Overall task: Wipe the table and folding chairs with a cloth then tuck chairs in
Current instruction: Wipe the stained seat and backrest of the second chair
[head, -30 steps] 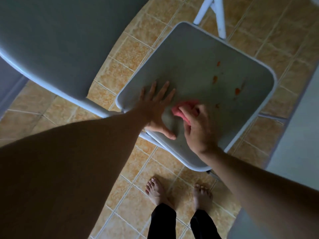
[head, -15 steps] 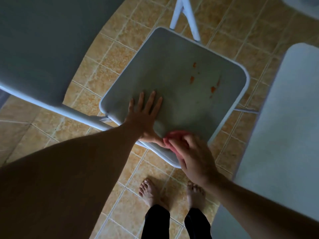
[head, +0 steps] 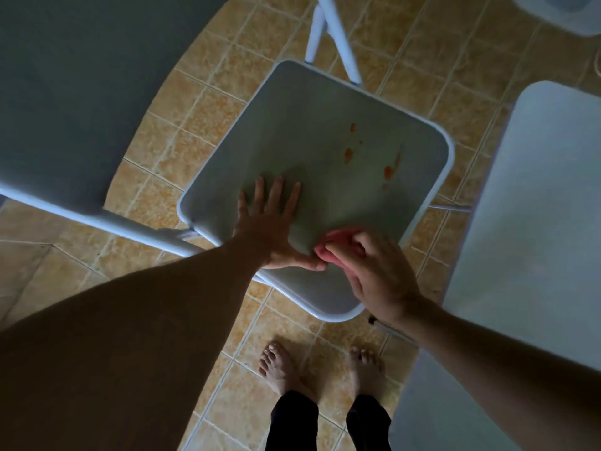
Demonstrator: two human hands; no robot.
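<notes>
A white folding chair's seat (head: 312,138) lies below me, with several orange stains (head: 348,154) toward its far right. My left hand (head: 271,224) presses flat on the near left of the seat, fingers spread. My right hand (head: 374,271) grips a pink cloth (head: 338,244) bunched under its fingers at the seat's near edge, right beside my left thumb. Most of the cloth is hidden under the hand.
The chair's backrest (head: 65,92) fills the upper left. The white table (head: 533,222) runs along the right edge. Chair legs (head: 335,37) stand at the top centre. My bare feet (head: 279,366) are on the tan tiled floor just below the seat.
My right hand drew the cloth back from mid-seat toward the near edge, then stayed there. My left hand kept pressing the seat. The view shifted, bringing the table in on the right.
</notes>
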